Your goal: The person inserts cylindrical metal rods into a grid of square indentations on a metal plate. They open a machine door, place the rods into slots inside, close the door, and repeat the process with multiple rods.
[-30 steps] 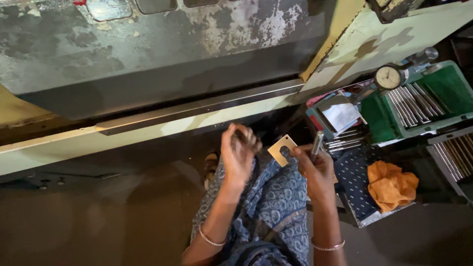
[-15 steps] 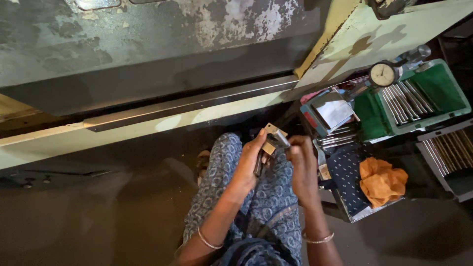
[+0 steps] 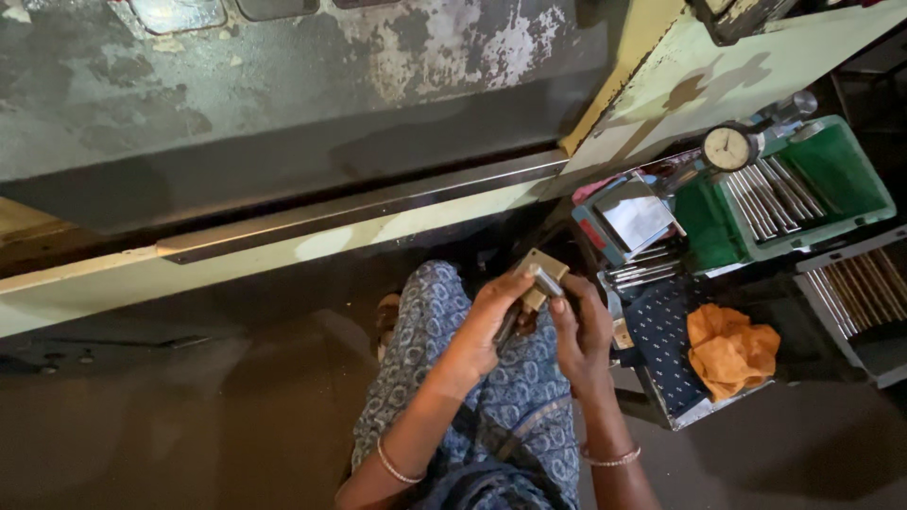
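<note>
My left hand [image 3: 491,316] and my right hand [image 3: 578,326] are close together over my lap, which is covered in blue patterned cloth. Between them sits a small tan block [image 3: 536,271], and a short grey metal pin [image 3: 546,281] lies against it at my right fingertips. My left fingers curl around the block's lower side, where a dark slim part sticks down. A thin bangle circles each wrist.
A large worn grey machine [image 3: 283,104] with a pale yellow ledge [image 3: 312,241] runs across in front. To the right stand a green case of metal rods [image 3: 803,189] with a dial gauge [image 3: 727,147], a second rod tray [image 3: 860,283], an orange rag [image 3: 729,348] and a dark dotted tray [image 3: 666,349].
A second ago my hands were apart, the left raised and empty. They have come together, and the left hand has joined the right on the tan block.
</note>
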Motion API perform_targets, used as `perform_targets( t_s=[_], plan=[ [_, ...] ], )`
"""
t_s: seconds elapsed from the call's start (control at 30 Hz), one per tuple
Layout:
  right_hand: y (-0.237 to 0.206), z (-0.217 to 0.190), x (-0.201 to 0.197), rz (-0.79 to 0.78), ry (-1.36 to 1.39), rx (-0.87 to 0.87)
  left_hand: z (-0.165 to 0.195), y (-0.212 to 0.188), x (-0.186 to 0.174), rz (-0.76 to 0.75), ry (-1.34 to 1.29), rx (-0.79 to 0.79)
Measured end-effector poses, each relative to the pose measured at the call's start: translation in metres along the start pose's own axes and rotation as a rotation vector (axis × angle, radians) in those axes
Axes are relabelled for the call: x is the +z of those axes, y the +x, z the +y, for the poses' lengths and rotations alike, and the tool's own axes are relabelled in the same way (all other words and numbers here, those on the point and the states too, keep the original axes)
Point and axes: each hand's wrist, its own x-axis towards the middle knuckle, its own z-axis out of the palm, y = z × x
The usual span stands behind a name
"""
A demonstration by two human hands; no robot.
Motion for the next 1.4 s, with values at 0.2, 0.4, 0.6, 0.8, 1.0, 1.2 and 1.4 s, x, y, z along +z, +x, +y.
perform_targets(
  t_s=[0.2,0.4,0.6,0.8,1.0,1.2,1.4],
  plan=[
    [0.003,0.002,-0.011,0.005,-0.003,-0.019,-0.001,0.012,-0.001,-0.081,0.243,0.186],
    [0.007,0.002,-0.017,-0.013,0.285,0.093,0.001,0.014,0.005,0.016,0.075,0.107],
    [0.018,-0.008,-0.016,-0.051,-0.235,-0.114,0.002,0.010,0.004,-0.118,0.027,0.156],
    [0.018,-0.008,-0.014,-0.045,-0.220,-0.148,0.001,0.018,-0.004,-0.078,0.098,0.158],
    [0.009,-0.002,-0.012,-0.129,0.251,0.198,0.007,0.014,-0.002,-0.088,0.069,0.137],
    [0.015,-0.010,-0.011,-0.084,-0.107,-0.025,0.001,0.017,-0.003,-0.054,0.060,0.156],
    [0.008,0.001,-0.013,-0.175,-0.130,-0.116,0.008,0.018,-0.013,-0.063,0.154,0.168]
  ],
)
